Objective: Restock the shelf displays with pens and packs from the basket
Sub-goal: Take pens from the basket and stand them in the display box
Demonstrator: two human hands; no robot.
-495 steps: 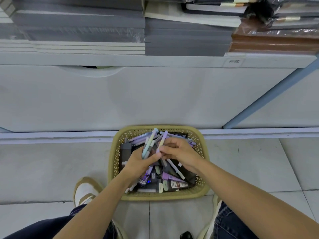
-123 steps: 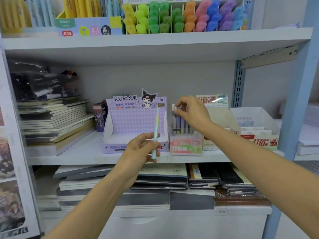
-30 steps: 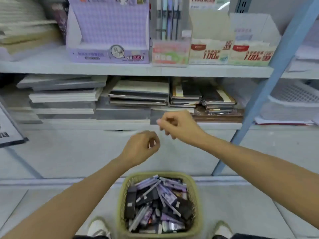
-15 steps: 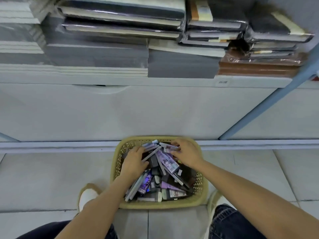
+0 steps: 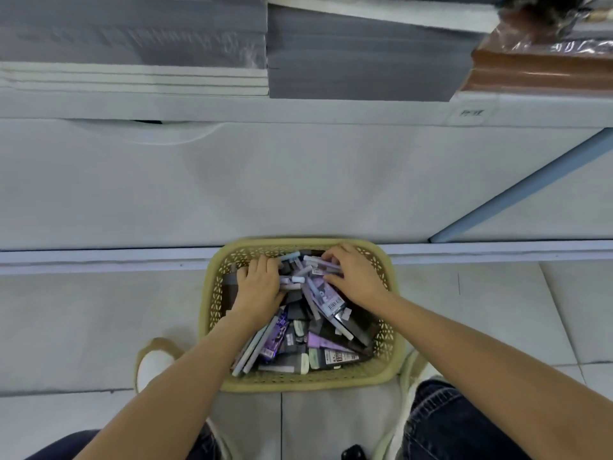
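You are at the gathering step, crouched over the yellow woven basket [image 5: 212,310] on the tiled floor [image 5: 99,327]. It stands against the white base panel below the lowest shelf [image 5: 298,109]. Both hands are down in the far end of the basket.

Your left hand [image 5: 258,287] lies palm down at the far left of the basket. Its fingers are curled round pale pens [image 5: 295,275], and one capped end sticks out beside the thumb. Your right hand [image 5: 355,280] is at the far right, fingers bent and spread over more lilac pens, thumb tucked below them. I cannot tell whether that pinch has closed on anything.

The stock is all in the basket. The loose pens lie crosswise near the far rim between your hands. A purple pack [image 5: 323,295] with a barcode lies just toward you from them, and dark packs fill the near half.

Plenty is left, so the restocking looks far from done. The next move, as I judge it, is to firm up both grips and line the pens up parallel. Then lift them straight out, so they do not snag the packs lying under and beside them. The displays are out of view, above the basket.
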